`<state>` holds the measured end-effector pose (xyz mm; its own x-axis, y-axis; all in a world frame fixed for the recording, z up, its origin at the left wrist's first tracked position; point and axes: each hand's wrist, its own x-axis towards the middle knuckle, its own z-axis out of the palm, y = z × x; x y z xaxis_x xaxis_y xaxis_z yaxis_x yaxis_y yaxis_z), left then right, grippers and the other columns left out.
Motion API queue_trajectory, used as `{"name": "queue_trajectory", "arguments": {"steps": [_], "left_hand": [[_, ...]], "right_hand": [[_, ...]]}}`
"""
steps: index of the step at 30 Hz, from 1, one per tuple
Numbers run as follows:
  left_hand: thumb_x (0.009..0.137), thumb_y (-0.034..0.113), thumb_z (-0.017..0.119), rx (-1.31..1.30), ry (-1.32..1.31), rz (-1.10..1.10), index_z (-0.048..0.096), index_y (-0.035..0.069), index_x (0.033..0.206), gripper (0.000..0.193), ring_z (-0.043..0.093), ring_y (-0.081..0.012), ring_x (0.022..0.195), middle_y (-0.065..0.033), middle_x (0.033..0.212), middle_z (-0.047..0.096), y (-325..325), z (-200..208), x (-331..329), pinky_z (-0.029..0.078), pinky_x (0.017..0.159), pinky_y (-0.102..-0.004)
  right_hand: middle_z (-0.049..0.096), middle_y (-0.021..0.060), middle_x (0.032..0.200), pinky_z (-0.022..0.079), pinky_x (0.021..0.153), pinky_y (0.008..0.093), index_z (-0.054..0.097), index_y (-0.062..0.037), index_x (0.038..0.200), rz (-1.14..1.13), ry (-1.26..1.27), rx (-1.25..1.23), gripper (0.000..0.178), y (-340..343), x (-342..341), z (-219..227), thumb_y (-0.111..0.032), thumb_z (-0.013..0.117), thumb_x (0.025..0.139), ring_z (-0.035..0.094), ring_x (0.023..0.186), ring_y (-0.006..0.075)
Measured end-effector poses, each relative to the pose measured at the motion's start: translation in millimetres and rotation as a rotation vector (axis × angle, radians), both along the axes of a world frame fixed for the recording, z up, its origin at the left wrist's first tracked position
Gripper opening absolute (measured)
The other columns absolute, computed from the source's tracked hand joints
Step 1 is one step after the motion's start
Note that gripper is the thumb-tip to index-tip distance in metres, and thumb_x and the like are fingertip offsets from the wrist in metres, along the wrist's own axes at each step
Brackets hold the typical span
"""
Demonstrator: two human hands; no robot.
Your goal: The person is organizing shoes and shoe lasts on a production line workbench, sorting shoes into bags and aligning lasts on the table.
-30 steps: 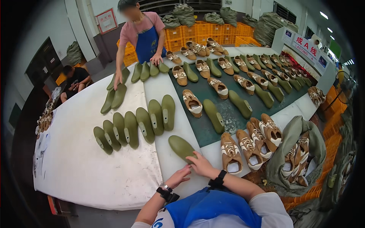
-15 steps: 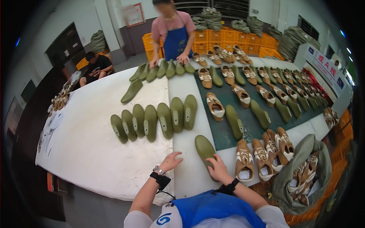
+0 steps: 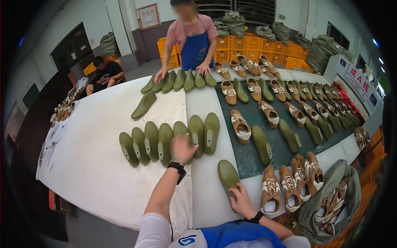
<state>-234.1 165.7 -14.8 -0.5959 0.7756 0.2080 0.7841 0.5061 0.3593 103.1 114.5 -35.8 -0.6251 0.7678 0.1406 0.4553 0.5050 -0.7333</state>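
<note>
A row of several olive-green shoe lasts (image 3: 151, 140) lies on the white cloth ahead of me, heel ends toward me. My left hand (image 3: 183, 149) reaches over one last (image 3: 180, 129) on the right half of that row; motion blur hides its fingers, so its hold cannot be told. Nearer and to the right, a single last (image 3: 228, 175) rests on the white tabletop at an angle. Around its heel end curl the fingers of my right hand (image 3: 242, 201), with the thumb on the near side.
Brown-and-white sneakers (image 3: 270, 190) line the near right edge beside a grey-green sack (image 3: 331, 198) of shoes. Sneakers and lasts alternate on a dark green belt (image 3: 231, 105). Across the table, a co-worker (image 3: 192, 41) touches another row of lasts (image 3: 178, 80). A loose last (image 3: 144, 105) lies nearby.
My left hand has moved forward from the table's near side to the row of lasts. My right hand has stayed at the single last. One of the co-worker's hands has shifted left.
</note>
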Motion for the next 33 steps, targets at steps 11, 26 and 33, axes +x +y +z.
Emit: {"name": "queue_trajectory", "arguments": {"steps": [11, 26, 33], "left_hand": [[0.069, 0.079, 0.044, -0.378, -0.228, 0.266, 0.027, 0.025, 0.143, 0.093, 0.010, -0.0334, 0.139, -0.0148, 0.146, 0.028, 85.2, 2.8, 2.9, -0.001, 0.102, -0.0675], [0.071, 0.065, 0.051, -0.466, -0.228, 0.274, 0.058, 0.024, 0.122, 0.066, 0.033, -0.0311, 0.128, -0.0146, 0.132, 0.040, 119.4, 16.3, 29.2, -0.004, 0.104, -0.0659], [0.073, 0.064, 0.049, -0.364, -0.116, 0.196, 0.067, 0.018, 0.107, 0.060, 0.050, -0.0284, 0.112, -0.0160, 0.115, 0.054, 88.7, 3.7, 27.5, 0.003, 0.104, -0.0643]], "right_hand": [[0.040, 0.0217, 0.127, 0.041, 0.094, 0.0423, 0.057, -0.0142, 0.109, -0.017, -0.005, -0.012, 0.036, 4.8, -5.9, 2.5, -0.007, 0.062, 0.074, 0.044, 0.114, 0.0405], [0.038, 0.0244, 0.128, 0.039, 0.097, 0.0437, 0.056, -0.0148, 0.110, -0.024, -0.002, -0.029, 0.035, 13.3, -10.9, 0.6, -0.006, 0.060, 0.076, 0.041, 0.117, 0.0424], [0.038, 0.0258, 0.127, 0.037, 0.098, 0.0441, 0.056, -0.0126, 0.109, -0.095, 0.054, -0.033, 0.036, 12.3, -13.4, -5.9, -0.003, 0.060, 0.075, 0.041, 0.117, 0.0434]]}}
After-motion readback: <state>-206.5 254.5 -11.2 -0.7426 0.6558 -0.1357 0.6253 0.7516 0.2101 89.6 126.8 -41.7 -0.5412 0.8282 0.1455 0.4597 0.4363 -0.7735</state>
